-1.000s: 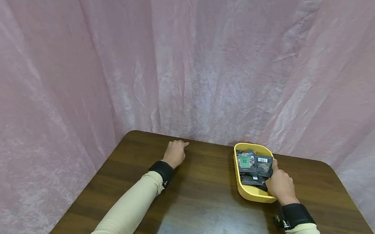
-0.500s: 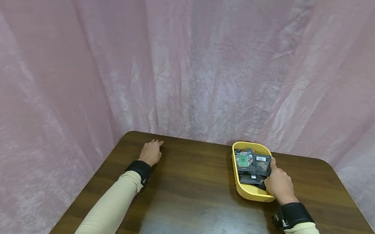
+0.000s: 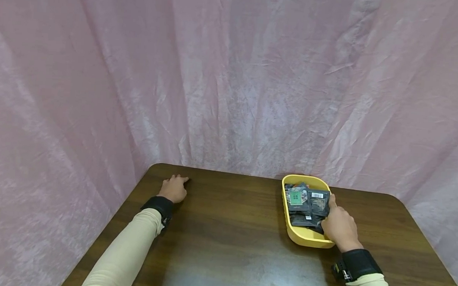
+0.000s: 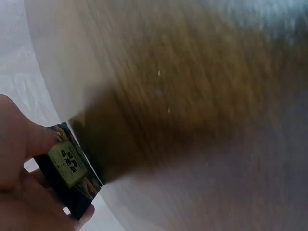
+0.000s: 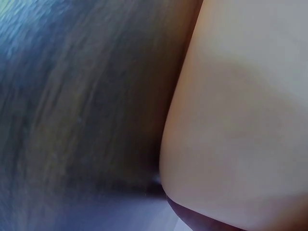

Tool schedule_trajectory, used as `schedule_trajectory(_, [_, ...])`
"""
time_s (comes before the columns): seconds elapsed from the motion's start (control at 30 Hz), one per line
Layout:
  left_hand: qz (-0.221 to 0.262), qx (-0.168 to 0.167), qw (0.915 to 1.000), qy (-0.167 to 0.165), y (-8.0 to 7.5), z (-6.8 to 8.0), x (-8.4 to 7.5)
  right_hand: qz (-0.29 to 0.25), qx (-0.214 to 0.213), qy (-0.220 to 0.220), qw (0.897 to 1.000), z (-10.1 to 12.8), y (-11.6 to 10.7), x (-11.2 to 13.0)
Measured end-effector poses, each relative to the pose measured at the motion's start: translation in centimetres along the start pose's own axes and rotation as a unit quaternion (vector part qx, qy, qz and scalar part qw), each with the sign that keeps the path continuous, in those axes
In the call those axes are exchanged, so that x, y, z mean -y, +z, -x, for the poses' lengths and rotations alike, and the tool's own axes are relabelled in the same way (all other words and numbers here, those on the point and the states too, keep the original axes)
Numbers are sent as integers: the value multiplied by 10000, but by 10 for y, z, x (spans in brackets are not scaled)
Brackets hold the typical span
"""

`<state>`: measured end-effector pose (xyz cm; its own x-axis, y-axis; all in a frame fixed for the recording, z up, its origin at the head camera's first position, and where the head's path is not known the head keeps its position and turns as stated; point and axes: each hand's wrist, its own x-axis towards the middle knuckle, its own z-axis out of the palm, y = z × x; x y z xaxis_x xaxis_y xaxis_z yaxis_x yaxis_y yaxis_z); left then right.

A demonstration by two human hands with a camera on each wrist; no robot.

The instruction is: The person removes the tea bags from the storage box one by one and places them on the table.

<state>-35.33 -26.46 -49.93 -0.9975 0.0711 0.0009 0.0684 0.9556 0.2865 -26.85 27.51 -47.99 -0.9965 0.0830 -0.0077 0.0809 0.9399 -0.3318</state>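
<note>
In the head view, a brown wooden table is backed by a pink curtain, which is hung in folds beyond its far edge. Over the table's far left part the left hand is held, with 1 finger pointed to the right; whatever is gripped by it is hidden from this angle. A yellow basket is seen on the right half of the table, near the far edge, and dark packets are piled inside it; on 1 of them a green label is shown, and on another a white barcode. The basket's right rim is touched by the right hand, its index finger laid along the rim; whether the wall is gripped cannot be told. The 2 hands are set well apart, and by each a black wrist strap and a cream sleeve are worn. In the left wrist view, 1 dark packet with a yellow-green label is pinched by the left hand, the thumb laid on top and fingers seen beneath; a shadow is cast on the table beside it. In the right wrist view, most of the right side is filled by the right hand, with the table blurred to its left.
</note>
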Motion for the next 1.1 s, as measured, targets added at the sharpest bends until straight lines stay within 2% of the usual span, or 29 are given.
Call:
schedule_trajectory(0.17, [222,91,9997,-37,2,-2,9,6,56,82,10000,1,2,-1])
schedule_trajectory(0.4, [409,265,9988,-19,-2,-6,11,12,-99,7,10000,1,3,-1])
schedule_trajectory(0.6, [414,601,9973,-34,-2,-18,20,29,-216,-99,9997,-1,3,-2])
schedule_trajectory(0.7, [402,702,9967,9,4,-28,34,23,-191,-63,9998,-1,5,-1])
schedule_trajectory(0.77, [362,803,9961,17,2,-31,36,11,-156,-15,9999,-1,5,-1])
schedule_trajectory(0.87, [443,892,9950,-83,-1,-34,34,14,-135,51,9999,-1,6,-1])
schedule_trajectory(0.93, [480,1041,9931,-227,-8,-29,24,29,-138,73,9999,-1,6,-1])
schedule_trajectory(1.1, [624,926,9929,-409,-2,-36,25,36,-147,91,9998,-1,5,-1])
